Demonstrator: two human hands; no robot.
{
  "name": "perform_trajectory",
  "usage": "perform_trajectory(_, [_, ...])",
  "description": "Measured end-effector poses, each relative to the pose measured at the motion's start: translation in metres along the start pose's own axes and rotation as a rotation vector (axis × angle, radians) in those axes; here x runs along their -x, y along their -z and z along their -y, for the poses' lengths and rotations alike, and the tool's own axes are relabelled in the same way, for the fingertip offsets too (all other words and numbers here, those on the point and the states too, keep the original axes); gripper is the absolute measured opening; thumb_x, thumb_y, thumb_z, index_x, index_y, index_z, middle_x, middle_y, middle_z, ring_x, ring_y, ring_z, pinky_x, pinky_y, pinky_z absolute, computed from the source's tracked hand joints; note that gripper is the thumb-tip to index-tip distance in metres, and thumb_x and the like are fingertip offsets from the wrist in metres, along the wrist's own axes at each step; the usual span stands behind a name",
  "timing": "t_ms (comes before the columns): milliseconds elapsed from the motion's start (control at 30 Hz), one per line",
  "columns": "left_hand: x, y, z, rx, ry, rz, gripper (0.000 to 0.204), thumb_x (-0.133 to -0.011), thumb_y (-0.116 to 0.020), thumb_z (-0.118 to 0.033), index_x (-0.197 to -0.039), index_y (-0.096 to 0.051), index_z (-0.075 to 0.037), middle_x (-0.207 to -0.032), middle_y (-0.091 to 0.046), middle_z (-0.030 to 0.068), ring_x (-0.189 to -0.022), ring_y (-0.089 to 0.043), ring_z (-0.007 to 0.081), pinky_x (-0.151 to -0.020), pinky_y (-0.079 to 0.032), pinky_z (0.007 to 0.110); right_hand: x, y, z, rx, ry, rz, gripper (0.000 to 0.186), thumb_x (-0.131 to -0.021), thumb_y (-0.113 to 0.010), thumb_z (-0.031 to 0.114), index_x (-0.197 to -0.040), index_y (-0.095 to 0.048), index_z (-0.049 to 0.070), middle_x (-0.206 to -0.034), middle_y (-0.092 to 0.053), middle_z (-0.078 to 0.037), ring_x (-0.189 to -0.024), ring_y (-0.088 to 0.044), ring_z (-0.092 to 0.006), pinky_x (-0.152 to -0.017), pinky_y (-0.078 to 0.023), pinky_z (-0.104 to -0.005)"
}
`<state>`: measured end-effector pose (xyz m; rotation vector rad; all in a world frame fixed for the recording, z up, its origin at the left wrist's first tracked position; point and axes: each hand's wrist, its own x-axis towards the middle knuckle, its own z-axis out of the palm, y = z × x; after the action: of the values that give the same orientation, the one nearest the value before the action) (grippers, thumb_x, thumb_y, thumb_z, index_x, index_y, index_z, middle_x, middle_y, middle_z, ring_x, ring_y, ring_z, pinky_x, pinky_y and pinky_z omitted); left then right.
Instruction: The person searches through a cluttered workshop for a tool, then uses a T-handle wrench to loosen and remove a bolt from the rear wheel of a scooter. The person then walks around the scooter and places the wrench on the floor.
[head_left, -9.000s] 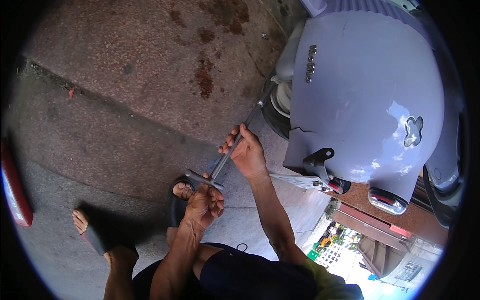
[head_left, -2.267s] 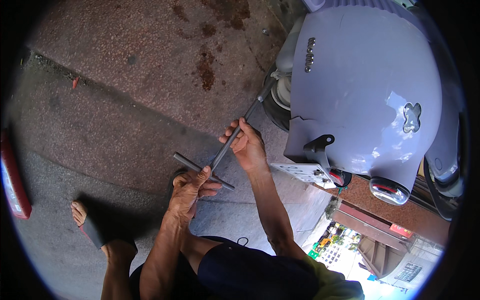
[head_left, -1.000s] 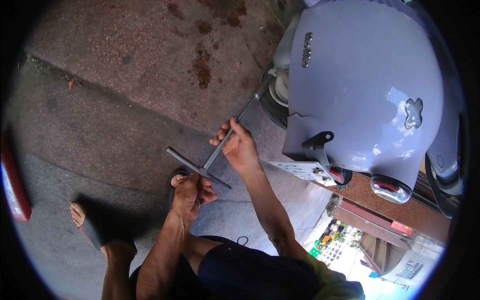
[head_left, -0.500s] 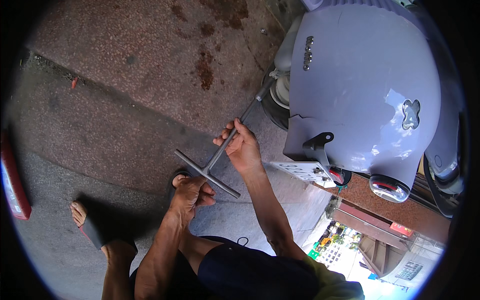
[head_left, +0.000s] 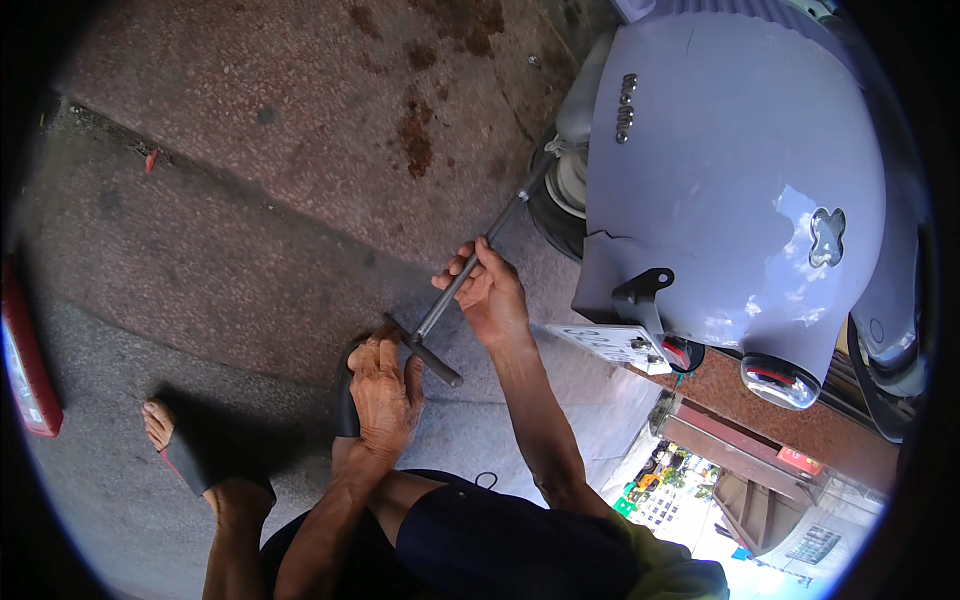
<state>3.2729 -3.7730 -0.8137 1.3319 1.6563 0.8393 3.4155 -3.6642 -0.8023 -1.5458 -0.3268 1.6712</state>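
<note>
A grey metal T-handle socket wrench (head_left: 433,316) slants from the middle of the view up to the wheel (head_left: 563,188) of a lavender scooter (head_left: 730,160). Its socket end reaches the wheel's hub area; the exact contact is too small to make out. My right hand (head_left: 492,300) is palm up, its fingers curled around the shaft. At the crossbar, my left hand (head_left: 383,395) has its fingers bent over the left arm of the bar, whose tip shows just beyond them. The bar's other arm points toward the lower right, free of both hands.
A bracket (head_left: 643,290) and a licence plate (head_left: 610,345) stick out from the scooter, close to my right forearm. At the far left lies a red-edged case (head_left: 30,370). My sandalled foot (head_left: 185,450) rests on the stained stone pavement (head_left: 250,200).
The wrench's crossbar has turned and looks foreshortened now. My left hand has shifted up and over the bar's left arm, from below the junction. My right hand stays on the shaft.
</note>
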Motion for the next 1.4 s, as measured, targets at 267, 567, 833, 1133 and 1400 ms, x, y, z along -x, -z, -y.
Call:
perform_trajectory(267, [-0.021,0.019,0.001,1.247,0.986,0.502,0.034,-0.091,-0.046,-0.031,-0.069,-0.049,-0.005,-0.048,-0.049,0.011,-0.043,-0.053,0.0217,-0.048,-0.047,0.032,-0.004,0.002,0.001,-0.001,0.018,0.024,0.017,-0.09,-0.049,0.024,-0.087,-0.054,0.007,-0.077,-0.055,-0.004,-0.075,-0.056,-0.0174,-0.077,-0.048,-0.0409])
perform_trajectory(567, [-0.01,0.006,0.0,0.626,0.447,0.171,0.034,-0.082,-0.061,-0.029,-0.087,-0.058,0.005,-0.076,-0.062,0.0187,-0.067,-0.063,0.0284,-0.058,-0.05,0.031,-0.001,-0.003,0.002,-0.026,0.007,0.011,0.016,-0.089,-0.051,0.023,-0.086,-0.054,0.007,-0.075,-0.055,-0.004,-0.071,-0.054,-0.0176,-0.075,-0.046,-0.0391])
perform_trajectory(833, [0.0,0.003,0.02,0.63,0.692,0.536,0.033,-0.083,-0.057,-0.03,-0.082,-0.058,0.002,-0.074,-0.06,0.014,-0.065,-0.06,0.0261,-0.054,-0.049,0.035,-0.005,-0.005,0.004,-0.034,0.005,0.095,0.015,-0.088,-0.051,0.023,-0.084,-0.056,0.009,-0.071,-0.055,-0.004,-0.067,-0.052,-0.0194,-0.076,-0.043,-0.0393])
perform_trajectory(1133, [-0.012,0.025,-0.016,-0.192,0.013,-0.096,0.068,-0.064,-0.074,-0.009,-0.123,-0.041,-0.005,-0.121,-0.041,0.0165,-0.101,-0.048,0.0312,-0.074,-0.044,0.038,-0.006,-0.004,0.003,-0.046,0.013,0.038,0.016,-0.089,-0.05,0.023,-0.085,-0.056,0.008,-0.074,-0.057,-0.005,-0.071,-0.055,-0.0201,-0.078,-0.045,-0.0397])
perform_trajectory(1400, [-0.019,0.019,-0.009,1.038,0.723,0.321,0.05,-0.093,-0.041,-0.035,-0.064,-0.058,0.002,-0.059,-0.059,0.0154,-0.059,-0.061,0.0249,-0.059,-0.048,0.032,-0.01,-0.005,0.007,-0.092,0.018,0.167,0.016,-0.089,-0.05,0.022,-0.084,-0.056,0.009,-0.073,-0.055,-0.004,-0.07,-0.055,-0.0194,-0.079,-0.043,-0.039])
